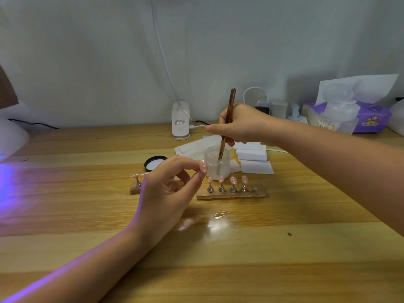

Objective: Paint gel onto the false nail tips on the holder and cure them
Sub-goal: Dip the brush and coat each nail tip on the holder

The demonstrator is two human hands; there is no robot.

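Four pink false nail tips (227, 179) stand on the wooden holder strip (231, 194). Left hand (168, 189) pinches a fifth pink tip (203, 166); right hand (238, 125) grips the brown-handled brush (227, 123), bristles in the frosted jar (217, 162). Step judged: loading gel. Next: steady brushing onto the held tip.

Clear pump bottle (336, 114) label reading partly "NAIL", white device (180, 121) sticker print too small to read

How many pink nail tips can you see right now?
7: four pink false nail tips on the right wooden holder, one pinched in the left hand, two on the left holder; the hand may hide more.
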